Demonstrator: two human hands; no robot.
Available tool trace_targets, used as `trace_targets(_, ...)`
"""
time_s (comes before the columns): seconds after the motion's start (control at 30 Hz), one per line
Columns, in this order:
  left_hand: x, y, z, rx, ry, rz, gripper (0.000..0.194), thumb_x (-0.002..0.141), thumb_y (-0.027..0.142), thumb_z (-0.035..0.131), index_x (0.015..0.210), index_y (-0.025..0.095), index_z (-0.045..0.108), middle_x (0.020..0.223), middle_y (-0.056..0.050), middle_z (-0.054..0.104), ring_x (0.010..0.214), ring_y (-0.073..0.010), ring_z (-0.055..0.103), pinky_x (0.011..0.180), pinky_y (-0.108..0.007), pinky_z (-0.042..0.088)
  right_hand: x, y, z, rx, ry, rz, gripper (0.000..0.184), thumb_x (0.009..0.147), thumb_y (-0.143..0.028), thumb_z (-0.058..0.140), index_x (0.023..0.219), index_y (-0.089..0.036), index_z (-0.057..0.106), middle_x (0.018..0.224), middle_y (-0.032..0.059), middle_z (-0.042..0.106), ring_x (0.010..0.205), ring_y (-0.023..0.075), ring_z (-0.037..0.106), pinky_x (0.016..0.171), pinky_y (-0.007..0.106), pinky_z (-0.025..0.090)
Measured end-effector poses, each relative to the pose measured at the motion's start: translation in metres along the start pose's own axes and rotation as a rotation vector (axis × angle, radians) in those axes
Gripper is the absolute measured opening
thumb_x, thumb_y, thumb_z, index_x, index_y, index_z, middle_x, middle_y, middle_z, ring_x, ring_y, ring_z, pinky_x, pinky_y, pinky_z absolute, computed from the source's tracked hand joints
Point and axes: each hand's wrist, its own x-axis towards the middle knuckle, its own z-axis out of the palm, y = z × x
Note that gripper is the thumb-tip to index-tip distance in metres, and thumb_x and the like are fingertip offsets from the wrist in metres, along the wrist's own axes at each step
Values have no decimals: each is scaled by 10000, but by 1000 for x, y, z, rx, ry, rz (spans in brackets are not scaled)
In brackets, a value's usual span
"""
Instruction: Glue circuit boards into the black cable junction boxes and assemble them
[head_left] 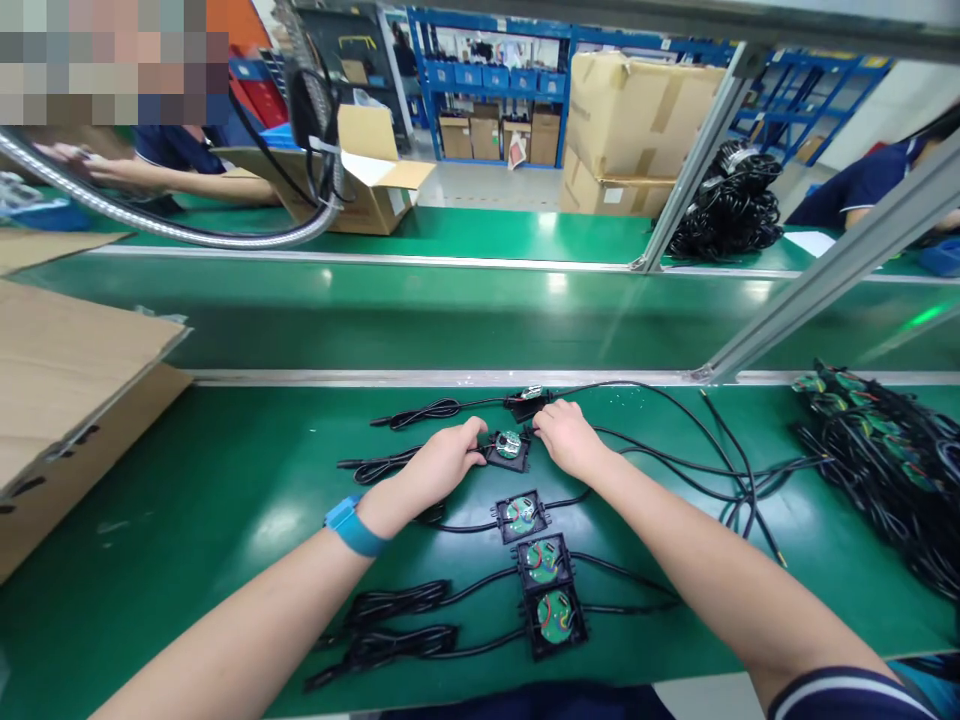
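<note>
On the green bench lies a column of small black open boxes with round green circuit boards and black cables. My left hand (444, 462), with a blue wristband, and my right hand (568, 438) are closed on either side of one such box (508, 447), fingers pinching its edges. Another box (526, 404) lies just beyond it. Three more boxes (522, 515) (542, 561) (555, 616) sit in a row nearer to me, their coiled cables trailing left and right.
A pile of cabled boards (885, 460) lies at the right. A cardboard box (67, 400) stands at the left. Beyond a metal rail runs a green conveyor (450, 310). Across it a person's arm (165, 180), cartons (637, 130) and a cable bundle (727, 215).
</note>
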Motion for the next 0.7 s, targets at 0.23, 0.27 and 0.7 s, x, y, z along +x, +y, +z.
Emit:
trace_targets(0.23, -6, 3, -24, -103, 86, 101, 157, 925, 286, 525, 1007, 193, 621, 910, -41, 688, 794, -168, 622, 728, -278, 464, -25, -12, -14, 120, 19, -45, 233, 1012, -153, 408, 1101, -137, 623, 1052, 110, 620, 896, 181, 581, 804, 285, 438)
trace_targets(0.27, -6, 5, -27, -100, 86, 91, 165, 918, 315, 540, 981, 191, 629, 891, -38, 685, 770, -165, 609, 704, -273, 452, -29, -16, -16, 139, 15, -41, 216, 1012, -175, 429, 1088, -141, 627, 1032, 104, 627, 883, 181, 585, 794, 284, 437)
trace_targets(0.7, 23, 32, -23, 63, -39, -6, 299, 937, 414, 510, 739, 202, 580, 674, -10, 628, 613, -157, 523, 588, -268, 309, -46, -33, -23, 354, -73, 71, 200, 1001, -208, 480, 916, -150, 652, 874, 82, 703, 813, 179, 624, 736, 265, 380)
